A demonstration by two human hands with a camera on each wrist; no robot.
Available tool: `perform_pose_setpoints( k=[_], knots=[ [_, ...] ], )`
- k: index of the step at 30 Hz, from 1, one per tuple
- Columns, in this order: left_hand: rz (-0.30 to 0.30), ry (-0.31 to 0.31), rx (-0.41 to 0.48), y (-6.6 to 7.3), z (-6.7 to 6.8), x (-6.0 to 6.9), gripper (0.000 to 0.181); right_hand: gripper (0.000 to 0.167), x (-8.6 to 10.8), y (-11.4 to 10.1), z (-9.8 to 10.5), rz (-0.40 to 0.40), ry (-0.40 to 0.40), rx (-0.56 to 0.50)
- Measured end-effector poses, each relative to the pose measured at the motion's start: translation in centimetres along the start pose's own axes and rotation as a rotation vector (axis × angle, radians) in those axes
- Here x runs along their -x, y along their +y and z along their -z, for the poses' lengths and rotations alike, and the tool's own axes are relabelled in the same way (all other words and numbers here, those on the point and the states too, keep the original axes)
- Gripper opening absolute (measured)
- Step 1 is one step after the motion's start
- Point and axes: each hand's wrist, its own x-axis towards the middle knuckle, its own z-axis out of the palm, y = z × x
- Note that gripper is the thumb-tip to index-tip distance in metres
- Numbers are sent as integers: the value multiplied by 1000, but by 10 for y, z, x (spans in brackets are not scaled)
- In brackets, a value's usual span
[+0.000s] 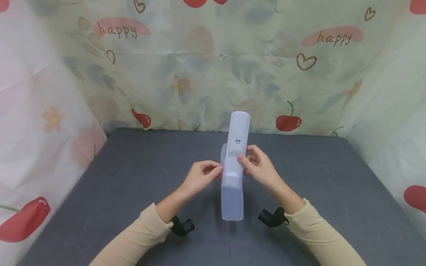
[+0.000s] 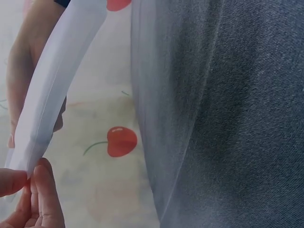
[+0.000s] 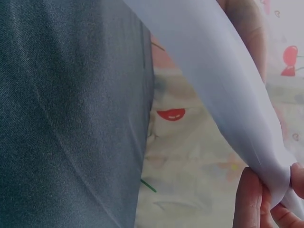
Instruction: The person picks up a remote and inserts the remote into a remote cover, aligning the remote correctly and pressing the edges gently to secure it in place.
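Observation:
A white, elongated device (image 1: 239, 127) with a small dark port stands tilted in front of me, its lower part inside a translucent plastic sleeve (image 1: 232, 203). My left hand (image 1: 199, 177) pinches the sleeve's left edge between thumb and fingers; the left wrist view shows this pinch on the thin sheet (image 2: 57, 85). On the other side, my right hand (image 1: 263, 168) holds the device and sleeve, thumb on the near face and fingers behind. Seen from the right wrist, its fingers (image 3: 249, 199) grip the white sheet's edge. The sleeve's lower end hangs above the table.
Dark grey cloth covers the table (image 1: 139, 207). Behind and at both sides hang pale curtains (image 1: 219, 74) printed with cherries, hearts and flowers. Black bands (image 1: 182, 226) sit at both wrists, below cream sleeves (image 1: 139, 236).

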Motion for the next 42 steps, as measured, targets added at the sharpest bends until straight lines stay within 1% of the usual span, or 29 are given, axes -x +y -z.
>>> perform_pose_setpoints(
  k=[8,15,21,26,33,35,37,42],
  knots=[
    [10,73,5,-2,-1,0,18,39,-1,-1,0,-27,-63,0],
    [-16,121,-15,-1,-2,-1,16,41,-2,1,0,-20,-99,8],
    [-38,134,-23,3,-1,0,15,41,-1,0,0,-7,-121,-4],
    [-47,135,-18,5,-1,1,15,40,-1,-2,0,14,-151,11],
    [-54,154,-8,3,-2,0,16,40,0,-5,1,20,-193,35],
    [-39,146,1,3,-2,-1,16,40,0,-5,1,20,-193,46],
    [-12,124,5,4,-2,-1,17,40,1,-6,1,24,-188,63],
    [64,32,-4,12,-2,-1,23,38,1,-5,0,39,-164,83]
  ],
)
